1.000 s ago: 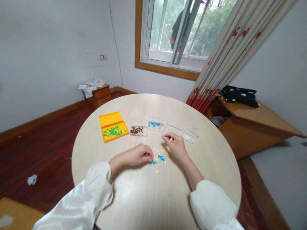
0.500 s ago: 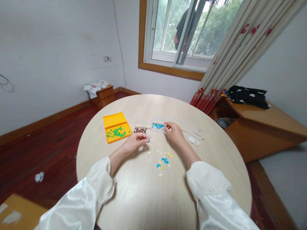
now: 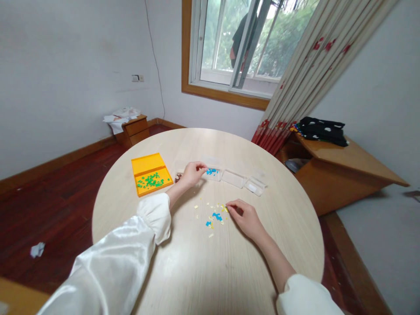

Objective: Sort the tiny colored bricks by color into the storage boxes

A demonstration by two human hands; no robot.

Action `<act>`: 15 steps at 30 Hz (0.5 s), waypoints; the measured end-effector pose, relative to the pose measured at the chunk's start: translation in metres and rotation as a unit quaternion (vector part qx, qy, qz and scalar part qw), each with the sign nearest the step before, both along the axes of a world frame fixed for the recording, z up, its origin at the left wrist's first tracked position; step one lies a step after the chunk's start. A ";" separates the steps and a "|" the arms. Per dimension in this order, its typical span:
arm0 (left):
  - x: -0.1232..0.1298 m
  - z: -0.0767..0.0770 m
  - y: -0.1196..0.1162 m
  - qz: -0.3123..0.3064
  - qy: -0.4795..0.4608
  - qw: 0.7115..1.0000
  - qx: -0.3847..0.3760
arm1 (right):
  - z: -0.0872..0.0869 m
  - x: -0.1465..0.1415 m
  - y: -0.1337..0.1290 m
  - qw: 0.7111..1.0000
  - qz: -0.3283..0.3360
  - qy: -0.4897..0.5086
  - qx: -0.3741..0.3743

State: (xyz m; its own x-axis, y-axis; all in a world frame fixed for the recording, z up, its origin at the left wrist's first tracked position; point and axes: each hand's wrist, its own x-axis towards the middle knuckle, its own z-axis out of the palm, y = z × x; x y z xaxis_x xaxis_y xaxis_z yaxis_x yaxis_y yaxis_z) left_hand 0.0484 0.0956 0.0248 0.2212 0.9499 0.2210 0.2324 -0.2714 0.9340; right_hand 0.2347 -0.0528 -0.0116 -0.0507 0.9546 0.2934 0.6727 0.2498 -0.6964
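My left hand (image 3: 193,174) reaches over the brown pieces' box, its fingertips pinched together at the left edge of a clear box of small blue pieces (image 3: 212,171). Whatever is between those fingers is too small to see. My right hand (image 3: 244,215) is low over the table, thumb and forefinger closed together at the yellow pieces (image 3: 224,208); what they grip, if anything, cannot be made out. Just left of it lie loose blue pieces (image 3: 217,216) among scattered pale yellow bits. Brown pieces (image 3: 178,177) are partly hidden behind my left hand.
An open orange case (image 3: 147,163) with green pieces (image 3: 152,180) lies at the left of the round table (image 3: 203,271). To the right of the blue pieces stand a clear box (image 3: 232,178) and a smaller clear box (image 3: 255,187). A wooden cabinet (image 3: 348,168) is beyond the table's right side.
My left hand has moved forward from in front of the boxes to the blue pieces' box. My right hand has left that box and come back down to the loose yellow pieces.
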 end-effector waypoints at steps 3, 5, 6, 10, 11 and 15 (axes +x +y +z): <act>0.013 -0.005 0.006 0.037 0.100 0.992 0.074 | 0.000 -0.002 -0.002 1.000 0.003 0.007 -0.002; 0.018 -0.010 0.008 0.054 0.158 0.979 0.113 | 0.000 -0.001 -0.002 1.000 0.000 0.013 0.001; 0.019 -0.012 0.008 0.061 0.184 0.973 0.124 | 0.000 -0.001 -0.001 1.000 -0.002 0.015 0.002; 0.018 -0.021 0.007 0.056 0.258 0.956 0.132 | 0.001 0.001 0.000 1.000 -0.003 0.020 -0.007; 0.016 -0.023 0.006 0.047 0.274 0.951 0.138 | 0.001 0.002 0.000 1.000 0.000 0.019 -0.012; 0.005 -0.026 -0.008 0.005 0.339 0.920 0.196 | 0.001 0.002 -0.001 0.999 0.026 0.016 -0.022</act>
State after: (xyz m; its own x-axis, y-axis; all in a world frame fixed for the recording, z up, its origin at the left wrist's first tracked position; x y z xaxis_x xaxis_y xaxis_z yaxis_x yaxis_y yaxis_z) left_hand 0.0531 0.0875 -0.0008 0.4265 0.8291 0.3615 0.7291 -0.5516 0.4051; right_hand 0.2371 -0.0535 -0.0106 -0.0925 0.9627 0.2542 0.6360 0.2535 -0.7289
